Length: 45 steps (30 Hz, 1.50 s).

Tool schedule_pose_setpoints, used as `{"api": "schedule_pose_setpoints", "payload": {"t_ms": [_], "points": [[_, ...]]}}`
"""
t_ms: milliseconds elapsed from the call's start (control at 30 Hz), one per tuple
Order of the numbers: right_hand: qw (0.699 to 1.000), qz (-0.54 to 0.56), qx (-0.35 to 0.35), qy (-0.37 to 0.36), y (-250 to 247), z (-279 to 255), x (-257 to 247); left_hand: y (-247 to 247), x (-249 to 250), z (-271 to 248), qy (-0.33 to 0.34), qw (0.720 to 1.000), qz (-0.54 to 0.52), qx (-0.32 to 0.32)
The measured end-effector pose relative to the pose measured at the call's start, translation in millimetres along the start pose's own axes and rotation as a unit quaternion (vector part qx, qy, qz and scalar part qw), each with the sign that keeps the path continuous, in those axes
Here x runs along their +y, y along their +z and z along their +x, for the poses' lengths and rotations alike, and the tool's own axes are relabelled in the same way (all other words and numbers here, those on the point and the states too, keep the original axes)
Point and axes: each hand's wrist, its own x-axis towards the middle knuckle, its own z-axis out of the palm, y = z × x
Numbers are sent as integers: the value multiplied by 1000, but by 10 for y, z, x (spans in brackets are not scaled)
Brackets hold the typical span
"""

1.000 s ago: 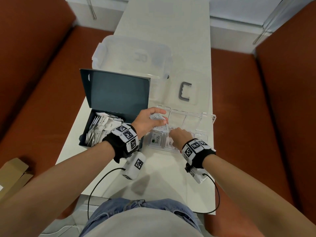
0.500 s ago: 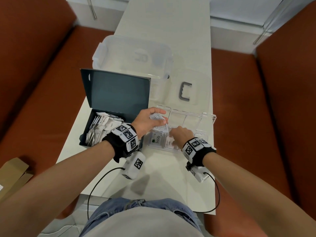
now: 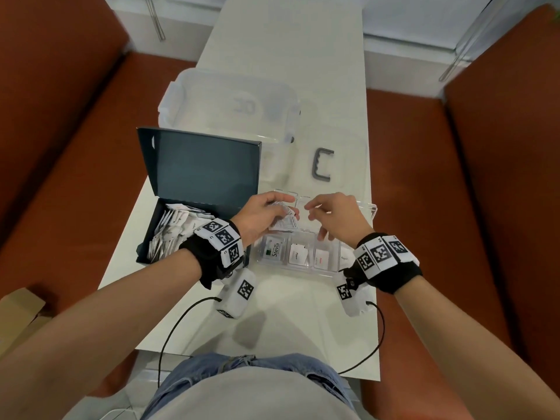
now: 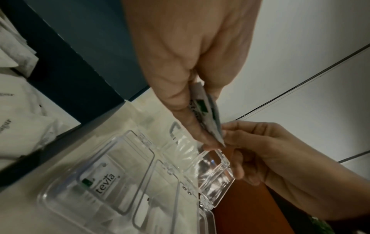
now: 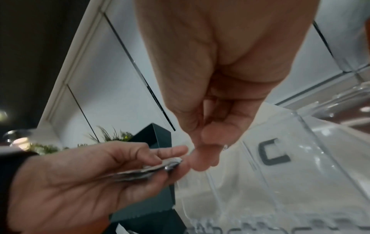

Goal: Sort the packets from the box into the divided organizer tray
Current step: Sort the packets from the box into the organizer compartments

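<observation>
My left hand (image 3: 262, 213) grips a small stack of packets (image 3: 286, 220) above the clear divided organizer tray (image 3: 285, 267). In the left wrist view the stack (image 4: 208, 114) is pinched between thumb and fingers. My right hand (image 3: 333, 218) hovers over the tray, and its loosely curled fingertips (image 5: 200, 161) touch the stack's edge (image 5: 160, 167) without a clear hold. The tray's front compartments hold a Stevia packet (image 3: 275, 249) and white packets (image 3: 297, 253). The dark box (image 3: 145, 250), lid up, lies to the left with several packets (image 3: 175, 228).
A clear storage bin (image 3: 230, 107) stands behind the box, and its lid with a grey handle (image 3: 321, 165) lies behind the tray. Orange-brown benches (image 3: 424, 207) flank the narrow white table (image 3: 288, 313). A cardboard box (image 3: 18, 313) sits at lower left.
My right hand has risen from the tray's front compartments and moved up to the stack in my left hand. The left hand has stayed in place with its packets.
</observation>
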Motion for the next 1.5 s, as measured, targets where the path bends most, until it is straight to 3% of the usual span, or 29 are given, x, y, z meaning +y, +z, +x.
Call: {"api": "schedule_pose_setpoints", "payload": {"t_ms": [133,400,733,900,1133,1300,1400,1500], "points": [[993,113,16,9,8,-67,-96,71,77,-7,-9,1000,-24,-13],[969,243,-4,32,22,-140,-62,112,129,-56,72,997,-12,-31],[960,277,41,27,-137,-193,13,64,65,-50,40,999,7,-26],[961,273,9,28,-126,-208,0,42,13,-51,37,998,27,-41],[948,300,104,34,-2,-131,-93,-15,-68,-48,61,998,1,-13],[955,273,106,49,46,-120,-123,-92,-105,-61,57,998,-40,1],[991,96,79,39,13,-90,-123,-176,-115,-71,76,997,21,3],[997,-59,40,-8,14,-69,-163,-258,-104,-75,84,990,110,-11]]}}
